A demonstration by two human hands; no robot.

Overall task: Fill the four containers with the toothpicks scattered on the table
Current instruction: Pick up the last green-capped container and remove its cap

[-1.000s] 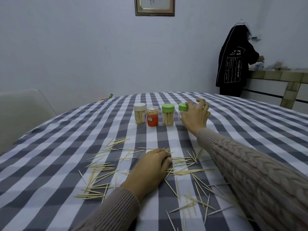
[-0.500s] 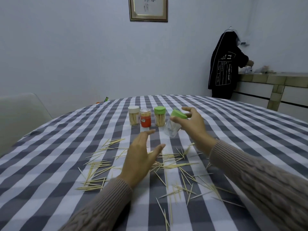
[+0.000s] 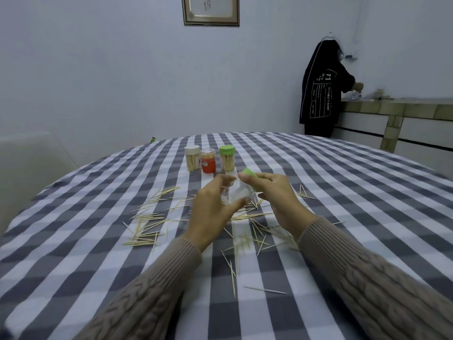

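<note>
Since half a second ago: left hand point(image 3: 210, 212) has risen from the toothpicks point(image 3: 147, 231) to join right hand point(image 3: 277, 200), both grips closed round the clear jar point(image 3: 235, 192), tilted above the counter point(image 3: 73, 241), thumb on its green lid point(image 3: 250, 173). Counter: grey-white checked cloth, pale wall, framed picture point(image 3: 210, 9). Behind: three jars point(image 3: 208, 160) upright in a row; a person in black point(image 3: 321, 89) at a far ledge.
</note>
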